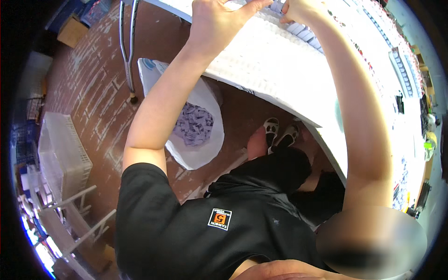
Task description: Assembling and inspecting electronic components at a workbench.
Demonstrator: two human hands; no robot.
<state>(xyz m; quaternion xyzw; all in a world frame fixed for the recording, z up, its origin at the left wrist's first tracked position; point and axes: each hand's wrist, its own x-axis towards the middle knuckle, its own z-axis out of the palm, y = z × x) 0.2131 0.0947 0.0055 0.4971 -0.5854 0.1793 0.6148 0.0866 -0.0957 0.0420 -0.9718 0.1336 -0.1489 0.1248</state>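
The row of small grey pieces (303, 33) lies on the bright white worktop (305, 114), close to both hands. The pieces look light and stiff, and they may slide or tip if bumped. A soft pinch on the two sides of one piece should work best. The right hand (303, 11) has bent fingers by the row; I cannot tell if it pinches a piece. The left hand (217, 21) sticks its thumb out toward the row, but its fingers are cut off, so I cannot tell its grip. Below, a white sack (205, 154) holds lots of little purple-grey bits (195, 125).
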